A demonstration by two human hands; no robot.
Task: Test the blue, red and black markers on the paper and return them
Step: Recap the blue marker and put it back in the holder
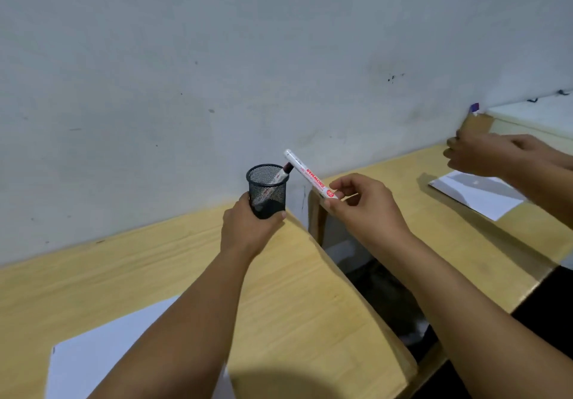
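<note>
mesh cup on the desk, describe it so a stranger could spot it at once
Find the wooden desk against the grey wall, then its far right corner. There the left hand holds a small black mesh cup, the only see-through wire container, with one marker inside.

The left hand (248,226) grips the black mesh pen cup (267,190) on the counter (93,274). The right hand (364,204) pinches a red-lettered white marker (307,176) beside the cup's rim.

The one legible text is the brand name "SNOWMAN", printed in red capitals along the white barrel of the marker (310,178). A small red emblem sits further down the same barrel, its characters too small to read. The marker in the mesh cup (267,190) carries print too blurred to read.
</note>
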